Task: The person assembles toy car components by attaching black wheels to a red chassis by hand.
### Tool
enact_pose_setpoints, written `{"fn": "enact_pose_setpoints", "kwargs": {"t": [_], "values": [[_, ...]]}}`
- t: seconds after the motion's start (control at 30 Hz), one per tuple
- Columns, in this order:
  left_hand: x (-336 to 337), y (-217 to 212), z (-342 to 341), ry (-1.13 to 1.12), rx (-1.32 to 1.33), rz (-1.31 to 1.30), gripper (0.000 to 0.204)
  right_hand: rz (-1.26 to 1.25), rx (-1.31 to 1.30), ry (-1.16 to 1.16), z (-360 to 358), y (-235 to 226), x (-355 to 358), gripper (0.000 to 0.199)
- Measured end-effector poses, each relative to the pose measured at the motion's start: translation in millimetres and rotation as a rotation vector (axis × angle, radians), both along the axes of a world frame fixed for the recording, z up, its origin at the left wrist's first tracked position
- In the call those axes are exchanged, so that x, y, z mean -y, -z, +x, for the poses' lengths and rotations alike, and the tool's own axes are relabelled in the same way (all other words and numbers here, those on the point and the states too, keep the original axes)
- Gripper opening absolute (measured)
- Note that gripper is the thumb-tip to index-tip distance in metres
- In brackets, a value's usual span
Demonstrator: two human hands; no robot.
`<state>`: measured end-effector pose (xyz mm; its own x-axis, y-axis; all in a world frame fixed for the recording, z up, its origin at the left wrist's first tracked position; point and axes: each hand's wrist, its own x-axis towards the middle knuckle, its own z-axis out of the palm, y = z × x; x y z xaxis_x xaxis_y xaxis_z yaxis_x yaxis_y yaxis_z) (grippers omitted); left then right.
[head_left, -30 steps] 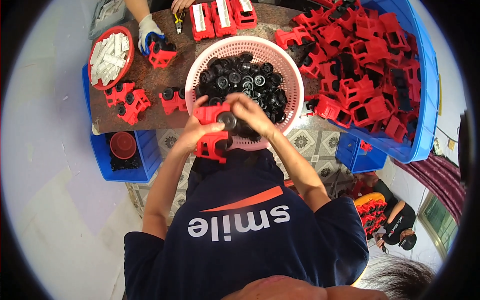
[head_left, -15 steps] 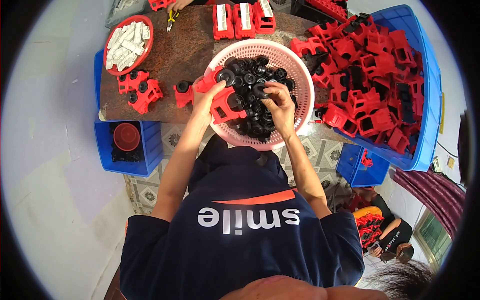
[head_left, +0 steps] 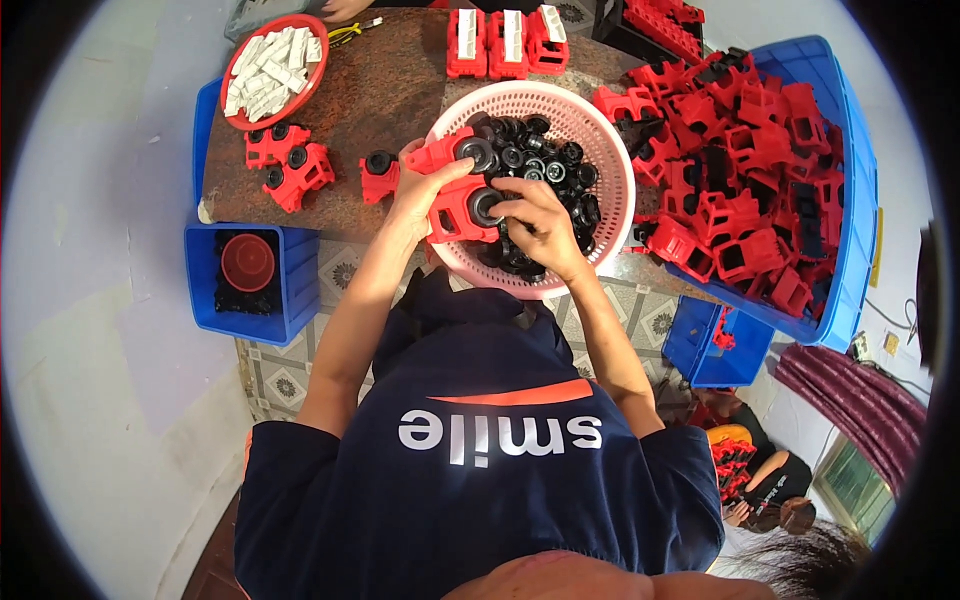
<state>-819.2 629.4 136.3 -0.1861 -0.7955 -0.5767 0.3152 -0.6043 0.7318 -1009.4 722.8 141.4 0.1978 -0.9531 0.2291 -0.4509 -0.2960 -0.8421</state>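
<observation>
My left hand grips a red plastic toy truck body above the near left part of a pink perforated basin. One black wheel sits on its far end, close to my left thumb. At the near end, the fingers of my right hand are closed on a second black wheel, which lies against the truck's wheel arch. Whether it is seated there I cannot tell. Loose black wheels fill much of the basin beneath both hands.
On the brown table, several part-built red trucks and a red bowl of white pieces lie left. Trucks with white tops stand behind the basin. A large blue bin heaped with red bodies is right. Co-workers are nearby.
My right hand has brought a wheel from above the basin leftward to the truck's near wheel arch. My left hand still holds the truck. The yellow-handled pliers at the back have moved.
</observation>
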Motion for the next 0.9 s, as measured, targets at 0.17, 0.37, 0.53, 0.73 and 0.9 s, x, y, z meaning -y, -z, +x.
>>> {"fn": "enact_pose_setpoints", "kwargs": {"t": [0.17, 0.37, 0.53, 0.73, 0.9], "values": [[-9, 2, 4, -0.029, -0.043, 0.010, 0.122, 0.746, 1.003, 0.145, 33, 13, -6, 0.080], [-50, 3, 44, 0.226, -0.012, -0.123, 0.136, 0.650, 0.956, 0.223, 62, 8, -3, 0.078], [-58, -12, 39, 0.110, -0.183, -0.172, 0.082, 0.550, 0.899, 0.309, 80, -3, 4, 0.067], [-3, 29, 48, 0.015, -0.028, -0.231, 0.093, 0.557, 0.636, 0.236, 77, 35, 21, 0.071], [126, 124, 105, -0.221, 0.467, -0.292, 0.083, 0.454, 0.241, 0.512, 21, 34, -8, 0.043]]}}
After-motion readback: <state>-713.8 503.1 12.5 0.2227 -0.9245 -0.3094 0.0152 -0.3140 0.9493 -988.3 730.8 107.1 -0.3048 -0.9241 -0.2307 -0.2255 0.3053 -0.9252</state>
